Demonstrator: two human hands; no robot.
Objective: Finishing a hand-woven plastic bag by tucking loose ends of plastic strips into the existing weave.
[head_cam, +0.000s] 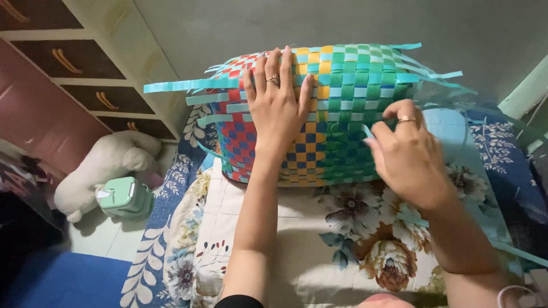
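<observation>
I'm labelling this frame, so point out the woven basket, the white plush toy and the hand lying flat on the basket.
woven basket (348,85): head view, green woven side.
white plush toy (111,159): head view, its body.
left hand (278,105): head view, back of the hand.

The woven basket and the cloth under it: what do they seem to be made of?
Woven basket: looks like flat plastic strapping, smooth with a slight sheen, in red, blue, yellow, green and pale teal; loose strip ends stick out stiffly. Floral cloth: probably printed cotton-like fabric, matte, softly creased.

One woven basket (319,114) at upper centre, two hands, left (278,102) and right (408,151), one ring on each, one white plush toy (103,171) at left, four drawers (85,60) upper left.
</observation>
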